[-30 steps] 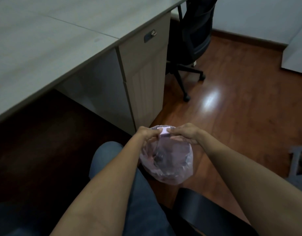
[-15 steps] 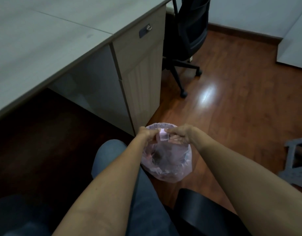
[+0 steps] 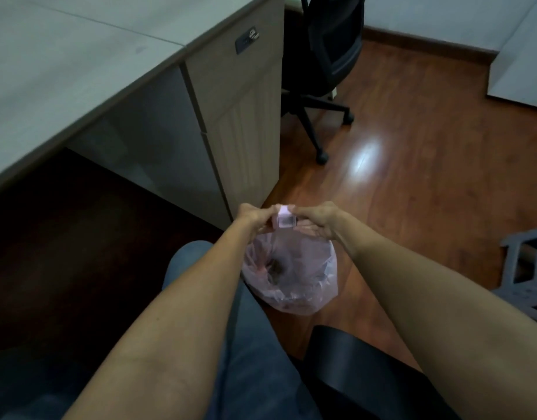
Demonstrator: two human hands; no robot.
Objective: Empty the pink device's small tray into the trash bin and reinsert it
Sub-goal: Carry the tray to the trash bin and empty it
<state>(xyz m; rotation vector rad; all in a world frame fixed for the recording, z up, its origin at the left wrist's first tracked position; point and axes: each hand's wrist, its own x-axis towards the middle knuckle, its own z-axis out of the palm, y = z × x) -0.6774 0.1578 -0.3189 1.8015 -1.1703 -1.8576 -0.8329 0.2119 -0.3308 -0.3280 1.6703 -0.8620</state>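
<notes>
A small pink device (image 3: 284, 219) with a clear window on its near face is held between both hands, just beyond the far rim of the trash bin. My left hand (image 3: 255, 218) pinches its left side and my right hand (image 3: 317, 221) pinches its right side. The trash bin (image 3: 291, 274) stands on the floor below, lined with a thin pink plastic bag, with dark scraps at its bottom. The small tray cannot be told apart from the device's body. Both forearms reach forward over my lap.
A grey desk (image 3: 79, 71) with a drawer cabinet (image 3: 240, 116) stands at the left. A black office chair (image 3: 324, 56) is behind the cabinet. My knee in jeans (image 3: 194, 262) is beside the bin. A grey step stool (image 3: 527, 268) sits at the right on the wooden floor.
The hands and the pink device have lifted a little and moved toward the bin's far rim. The device has turned, so its clear window now faces me.
</notes>
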